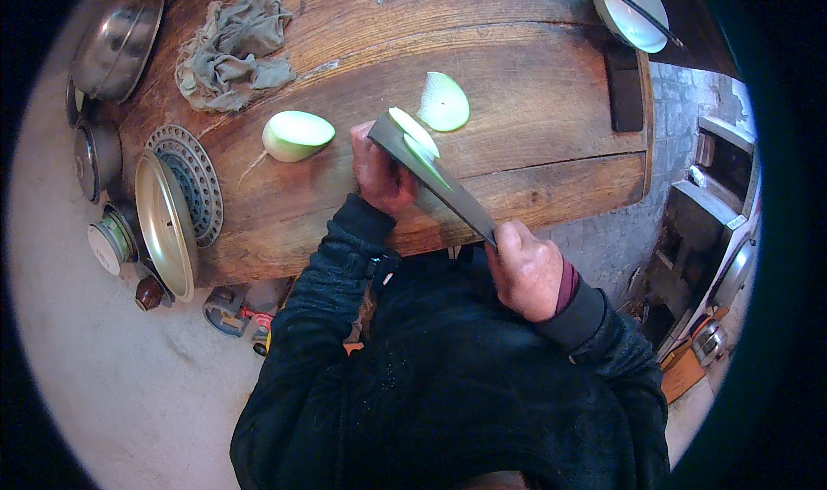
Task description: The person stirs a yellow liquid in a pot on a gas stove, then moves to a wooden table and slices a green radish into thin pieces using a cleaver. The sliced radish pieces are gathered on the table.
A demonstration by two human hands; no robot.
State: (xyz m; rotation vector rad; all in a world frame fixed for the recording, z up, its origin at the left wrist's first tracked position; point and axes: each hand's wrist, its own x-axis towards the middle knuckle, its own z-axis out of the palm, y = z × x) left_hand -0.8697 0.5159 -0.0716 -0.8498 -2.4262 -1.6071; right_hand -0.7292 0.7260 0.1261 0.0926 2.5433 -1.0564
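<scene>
My right hand (526, 267) grips the handle end of a broad kitchen knife (446, 189), its blade slanting up and left across the wooden table (530, 102). Against the blade's far face lie thin pale-green radish slices (413, 131), partly overlapping. My left hand (381, 170) is curled close to the near side of the blade; whatever lies under its fingers is hidden. Beyond the knife, a cut radish slice (444, 102) rests flat on the wood. To the left of my left hand sits a radish half (297, 136), cut face up, with its thin root trailing.
A crumpled grey cloth (236, 50) lies at the far left. Along the left edge stand a perforated metal steamer plate (205, 186), a gold-coloured metal lid (161, 225) and a steel basin (119, 44). A white bowl (630, 15) with chopsticks (636, 5) across it is at the far right.
</scene>
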